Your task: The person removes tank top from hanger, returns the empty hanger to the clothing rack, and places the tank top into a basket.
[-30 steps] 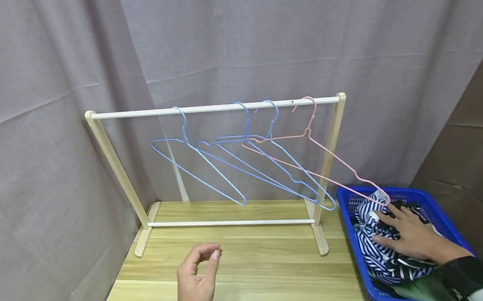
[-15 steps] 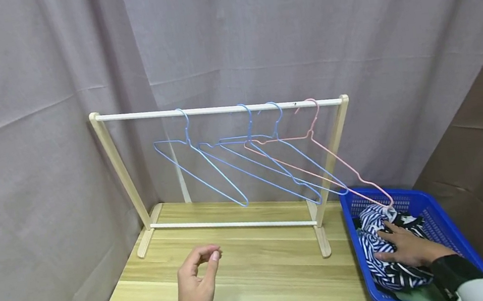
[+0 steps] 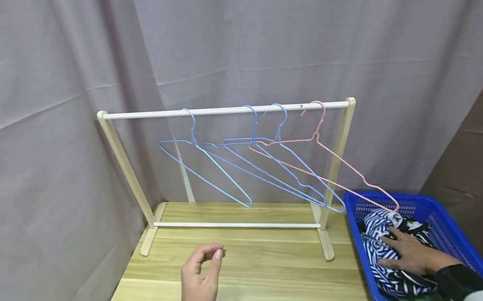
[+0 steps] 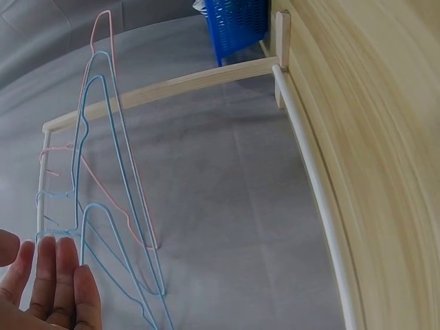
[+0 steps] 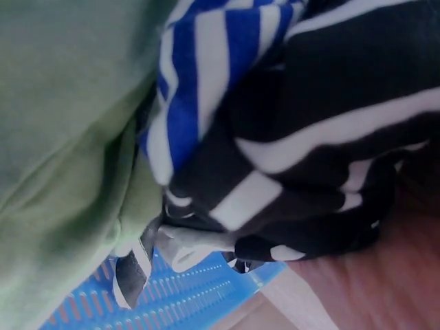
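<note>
My left hand (image 3: 198,291) hovers above the wooden table with its fingers loosely bent, thumb near the index finger, and holds nothing. In the left wrist view its fingers (image 4: 65,275) overlap the blue hangers. At the right, my right hand (image 3: 411,253) reaches into a blue basket (image 3: 455,244) and lies on bunched striped clothes, fingers spread. Blue-and-white striped cloth (image 3: 376,250) is left of the fingers. Up close, the right wrist view shows black-and-white patterned cloth (image 5: 323,124) against the palm and light green cloth (image 5: 55,137) beside it; the fingertips are hidden.
A wooden rack with a white top rail (image 3: 218,109) stands at the back of the table (image 3: 260,290). Three blue hangers (image 3: 221,168) hang from it. A pink hanger (image 3: 354,171) at the right end reaches over the basket. Grey curtain (image 3: 252,27) encloses the back.
My right hand has drawn back slightly from the pink hanger's lower corner, staying on the clothes. The blue hanger nearest the pink one sways. My left hand keeps its pose while the view shifts slightly.
</note>
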{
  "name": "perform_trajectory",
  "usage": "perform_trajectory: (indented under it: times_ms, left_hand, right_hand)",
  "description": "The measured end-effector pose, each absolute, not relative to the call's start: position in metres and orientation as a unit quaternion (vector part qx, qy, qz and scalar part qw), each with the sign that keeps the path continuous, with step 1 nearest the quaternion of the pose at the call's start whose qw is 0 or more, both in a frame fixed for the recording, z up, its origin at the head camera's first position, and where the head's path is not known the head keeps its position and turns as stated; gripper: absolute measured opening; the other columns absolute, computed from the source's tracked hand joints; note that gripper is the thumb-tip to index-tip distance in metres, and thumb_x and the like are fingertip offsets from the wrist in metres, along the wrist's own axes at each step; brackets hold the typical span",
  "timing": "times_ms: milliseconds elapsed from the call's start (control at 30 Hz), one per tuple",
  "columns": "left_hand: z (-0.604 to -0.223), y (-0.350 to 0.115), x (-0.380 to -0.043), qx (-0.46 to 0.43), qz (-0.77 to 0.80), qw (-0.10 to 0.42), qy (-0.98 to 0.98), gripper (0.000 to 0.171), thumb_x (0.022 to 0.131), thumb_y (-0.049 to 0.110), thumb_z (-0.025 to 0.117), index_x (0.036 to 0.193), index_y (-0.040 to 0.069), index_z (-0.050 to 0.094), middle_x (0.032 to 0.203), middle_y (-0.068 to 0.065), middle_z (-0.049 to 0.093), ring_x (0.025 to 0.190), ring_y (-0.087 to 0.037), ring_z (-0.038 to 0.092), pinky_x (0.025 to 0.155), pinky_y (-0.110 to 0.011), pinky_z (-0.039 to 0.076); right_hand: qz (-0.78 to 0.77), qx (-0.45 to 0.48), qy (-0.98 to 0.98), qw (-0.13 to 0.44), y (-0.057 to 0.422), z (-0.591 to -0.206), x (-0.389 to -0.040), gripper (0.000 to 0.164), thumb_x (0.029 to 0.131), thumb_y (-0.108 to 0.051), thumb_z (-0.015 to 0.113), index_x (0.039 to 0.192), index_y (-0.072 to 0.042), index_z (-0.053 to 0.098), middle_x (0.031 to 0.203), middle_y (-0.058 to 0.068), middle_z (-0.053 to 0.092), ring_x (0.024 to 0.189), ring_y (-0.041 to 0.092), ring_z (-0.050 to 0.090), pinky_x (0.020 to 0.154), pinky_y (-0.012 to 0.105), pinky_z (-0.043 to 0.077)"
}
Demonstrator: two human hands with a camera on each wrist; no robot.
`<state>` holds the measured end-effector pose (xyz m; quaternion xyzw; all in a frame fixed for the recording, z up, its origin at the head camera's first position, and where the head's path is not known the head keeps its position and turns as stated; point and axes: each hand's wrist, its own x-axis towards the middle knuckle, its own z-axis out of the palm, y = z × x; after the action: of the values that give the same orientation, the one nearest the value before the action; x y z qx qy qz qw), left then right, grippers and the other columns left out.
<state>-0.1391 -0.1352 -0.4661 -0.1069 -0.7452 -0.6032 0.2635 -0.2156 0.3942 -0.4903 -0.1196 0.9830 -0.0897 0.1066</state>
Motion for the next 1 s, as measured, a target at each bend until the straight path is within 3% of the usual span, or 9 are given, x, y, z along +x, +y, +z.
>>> perform_trajectory:
  times_ms: [533, 733, 1000]
  left_hand:
    - [-0.464, -0.134, -0.143, -0.112, -0.599, 0.264, -0.747, 0.017, 0.101, 0.004, 0.069, 0.107, 0.018, 0.075, 0.101, 0.002, 0.079, 0.092, -0.01, 0.073, 0.09, -0.024, 0.059]
    - [-0.463, -0.134, -0.148, -0.114, -0.59, 0.262, -0.756, 0.016, 0.101, 0.006, 0.07, 0.107, 0.02, 0.075, 0.101, 0.007, 0.079, 0.093, -0.009, 0.072, 0.089, -0.025, 0.06]
    - [-0.46, -0.134, -0.15, -0.083, -0.585, 0.226, -0.774, 0.018, 0.101, 0.009, 0.071, 0.116, 0.018, 0.075, 0.109, 0.007, 0.077, 0.101, -0.007, 0.07, 0.094, -0.026, 0.061]
  right_hand:
    - [-0.079, -0.12, 0.987, 0.077, 0.394, -0.492, -0.216, 0.08, 0.096, -0.051, 0.073, 0.145, 0.01, 0.056, 0.157, 0.05, 0.029, 0.137, 0.081, 0.029, 0.105, 0.091, 0.034]
    - [-0.089, -0.126, 0.986, 0.068, 0.396, -0.488, -0.214, 0.077, 0.096, -0.049, 0.074, 0.144, 0.01, 0.058, 0.156, 0.05, 0.032, 0.135, 0.081, 0.031, 0.103, 0.09, 0.037]
    - [-0.102, -0.076, 0.991, 0.04, 0.398, -0.46, -0.216, 0.082, 0.1, -0.059, 0.066, 0.147, 0.006, 0.057, 0.157, 0.048, 0.032, 0.137, 0.077, 0.033, 0.094, 0.099, 0.032]
